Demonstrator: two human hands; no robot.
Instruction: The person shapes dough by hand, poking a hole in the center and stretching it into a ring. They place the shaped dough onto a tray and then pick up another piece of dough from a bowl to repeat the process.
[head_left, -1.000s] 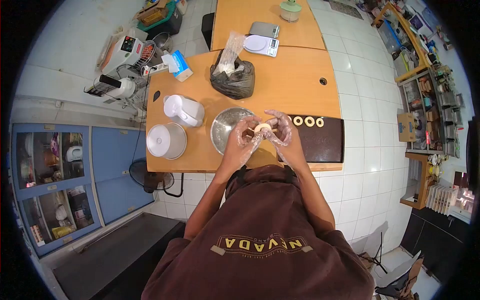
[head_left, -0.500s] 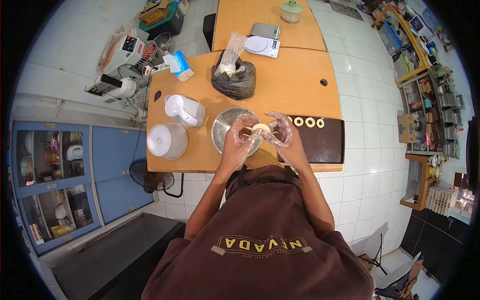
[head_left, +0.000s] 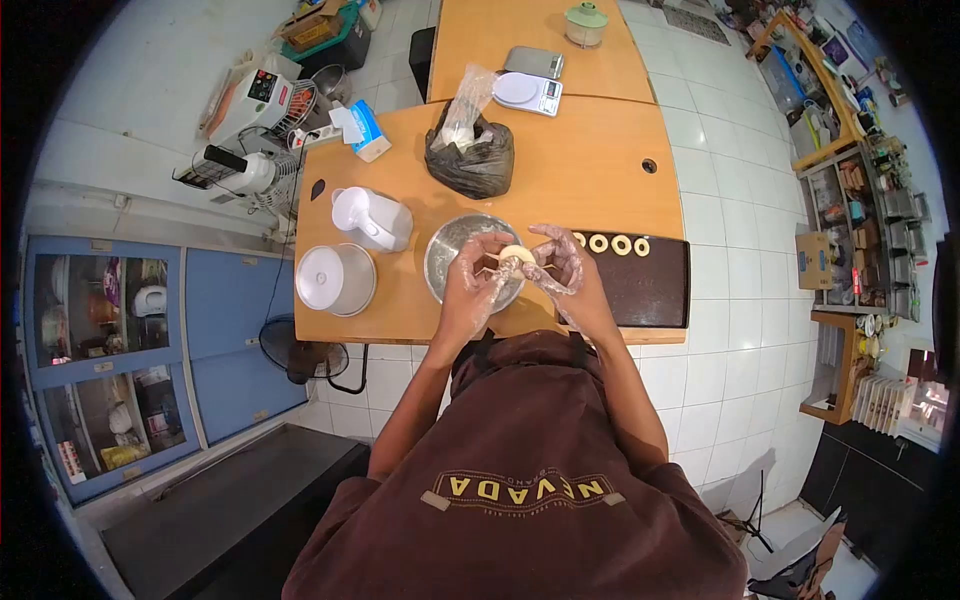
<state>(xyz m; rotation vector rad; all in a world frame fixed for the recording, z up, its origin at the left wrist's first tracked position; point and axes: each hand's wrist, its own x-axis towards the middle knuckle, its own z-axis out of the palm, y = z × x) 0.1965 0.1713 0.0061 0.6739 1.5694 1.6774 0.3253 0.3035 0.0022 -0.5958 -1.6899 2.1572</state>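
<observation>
Flour-dusted, my left hand (head_left: 473, 285) and my right hand (head_left: 567, 275) meet over the right side of a metal bowl (head_left: 437, 262). Between their fingertips is a pale dough ring (head_left: 518, 253), its centre partly covered by my thumbs. Something thin and pale, like a stick, shows at either side of the dough; where it runs between the fingers is hidden. Several similar dough rings (head_left: 621, 245) lie in a row along the far edge of a dark baking tray (head_left: 640, 290), to the right of my right hand.
Left of the bowl stand a white jug (head_left: 372, 220) and a white lidded tub (head_left: 335, 281). Behind it sits a black plastic bag (head_left: 470, 168) with a clear bag in it. Farther back are a white kitchen scale (head_left: 528, 93), a grey scale (head_left: 534, 62) and a tissue box (head_left: 367, 130).
The dough ring has tilted slightly between my fingertips, showing more of its round face. Both hands stay in nearly the same place above the bowl.
</observation>
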